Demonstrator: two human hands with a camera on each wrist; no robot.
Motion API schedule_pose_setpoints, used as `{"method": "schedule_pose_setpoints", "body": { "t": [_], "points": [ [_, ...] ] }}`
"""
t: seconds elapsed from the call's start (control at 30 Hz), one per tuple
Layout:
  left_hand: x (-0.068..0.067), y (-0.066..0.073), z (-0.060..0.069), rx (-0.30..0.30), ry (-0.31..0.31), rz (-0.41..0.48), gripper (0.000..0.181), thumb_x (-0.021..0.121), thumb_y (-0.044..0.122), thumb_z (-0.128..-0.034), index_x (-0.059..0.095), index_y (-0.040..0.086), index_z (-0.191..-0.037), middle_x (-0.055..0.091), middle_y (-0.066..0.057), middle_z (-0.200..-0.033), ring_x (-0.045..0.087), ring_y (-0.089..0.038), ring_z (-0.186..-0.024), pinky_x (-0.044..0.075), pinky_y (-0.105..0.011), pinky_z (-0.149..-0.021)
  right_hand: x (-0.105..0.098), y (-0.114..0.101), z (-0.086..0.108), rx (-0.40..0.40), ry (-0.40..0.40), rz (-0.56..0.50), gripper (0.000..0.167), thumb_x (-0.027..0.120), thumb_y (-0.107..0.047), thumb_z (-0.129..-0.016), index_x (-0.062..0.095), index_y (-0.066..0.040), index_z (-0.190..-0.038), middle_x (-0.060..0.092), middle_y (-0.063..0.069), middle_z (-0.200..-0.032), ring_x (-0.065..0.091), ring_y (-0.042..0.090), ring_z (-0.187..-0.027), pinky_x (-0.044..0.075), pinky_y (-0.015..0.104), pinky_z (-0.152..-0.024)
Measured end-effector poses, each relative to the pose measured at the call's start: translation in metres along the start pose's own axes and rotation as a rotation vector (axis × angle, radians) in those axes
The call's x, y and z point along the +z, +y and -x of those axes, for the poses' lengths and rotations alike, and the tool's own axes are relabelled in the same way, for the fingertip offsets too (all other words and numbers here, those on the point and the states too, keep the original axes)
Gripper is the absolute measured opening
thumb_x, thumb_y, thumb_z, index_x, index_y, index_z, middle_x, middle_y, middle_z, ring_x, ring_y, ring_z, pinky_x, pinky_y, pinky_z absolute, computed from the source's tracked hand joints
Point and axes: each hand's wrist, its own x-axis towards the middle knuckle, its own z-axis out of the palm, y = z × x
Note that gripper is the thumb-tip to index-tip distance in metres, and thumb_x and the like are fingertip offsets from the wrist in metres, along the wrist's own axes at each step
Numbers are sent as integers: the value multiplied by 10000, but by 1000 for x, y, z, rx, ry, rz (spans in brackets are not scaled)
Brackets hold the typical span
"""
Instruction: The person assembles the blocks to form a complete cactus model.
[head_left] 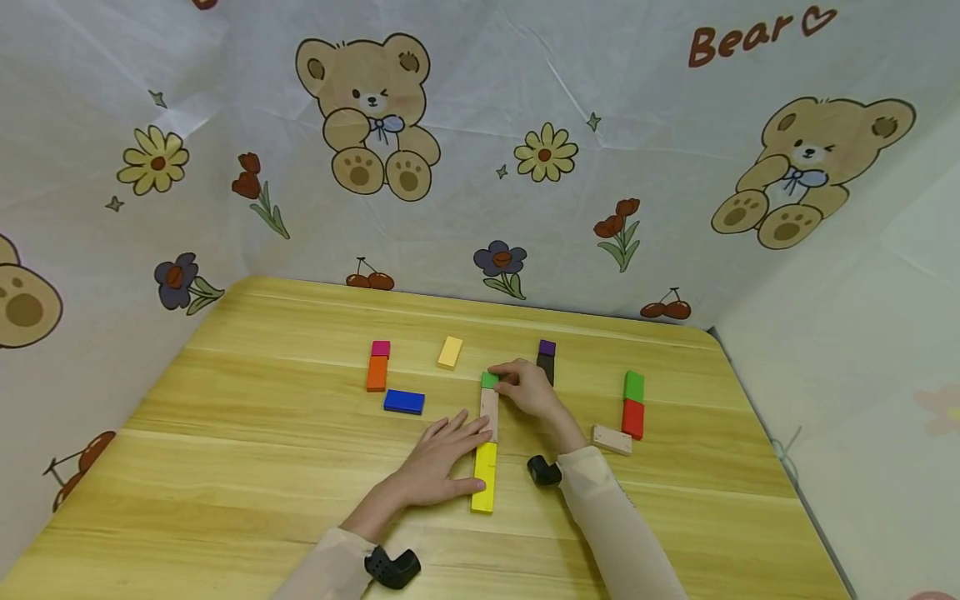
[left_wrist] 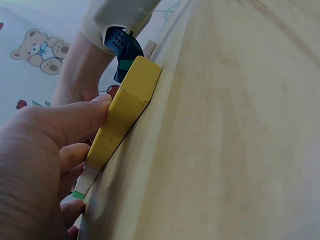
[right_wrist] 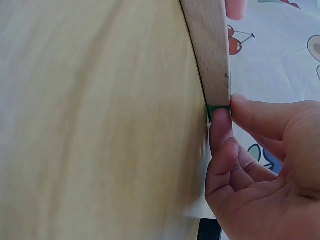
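In the head view a row of blocks runs away from me: a long yellow block, a plain wood block, then a small green block at the far end. My left hand lies along the row's left side with fingers extended, thumb on the yellow block and fingertips at the wood block. The right hand pinches the green block between thumb and fingers. In the right wrist view the fingers mostly cover this block, which sits against the end of the wood block.
Left of the row lie magenta, orange and blue blocks; a pale yellow block lies behind. To the right are purple, black, green, red and plain wood blocks.
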Motion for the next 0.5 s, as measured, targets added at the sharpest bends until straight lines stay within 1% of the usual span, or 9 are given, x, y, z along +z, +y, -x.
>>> {"method": "schedule_pose_setpoints", "body": {
  "t": [0.13, 0.2, 0.3, 0.4, 0.5],
  "points": [
    [0, 0, 0, -3, -3, 0, 713, 605, 499, -911, 397, 172, -1510, 262, 12, -1620, 154, -308, -1515, 121, -548, -1199, -2, 0, 3, -6, 2, -17, 310, 683, -97, -906, 694, -67, -1214, 666, 123, -1056, 648, 235, -892, 537, 376, -794],
    [0, 0, 0, -6, -4, 0, 711, 603, 501, -912, 396, 176, -1510, 260, 19, -1620, 152, -304, -1515, 120, -547, -1200, -5, -1, 6, -7, 14, -35, 330, 680, -103, -909, 681, -68, -1237, 662, 136, -1092, 656, 262, -930, 546, 403, -820],
    [1, 0, 0, -7, -4, -5, 711, 602, 505, -912, 396, 179, -1510, 259, 22, -1620, 153, -301, -1516, 123, -545, -1200, -10, -2, 14, -25, 45, -62, 341, 668, -100, -917, 664, -51, -1255, 649, 168, -1131, 658, 302, -958, 559, 418, -820],
    [1, -1, 0, -8, -3, -12, 709, 599, 508, -914, 396, 184, -1510, 259, 22, -1620, 154, -302, -1515, 127, -545, -1200, -17, -3, 25, -61, 91, -80, 338, 660, -83, -922, 656, -27, -1256, 643, 194, -1148, 657, 310, -928, 568, 387, -775],
    [1, -1, 0, -11, -3, -6, 705, 600, 505, -915, 397, 185, -1509, 262, 18, -1619, 154, -304, -1515, 126, -550, -1199, -25, -4, 40, -89, 152, -87, 329, 672, -63, -910, 667, -19, -1236, 648, 199, -1121, 648, 286, -878, 552, 318, -721]
  ]
}}
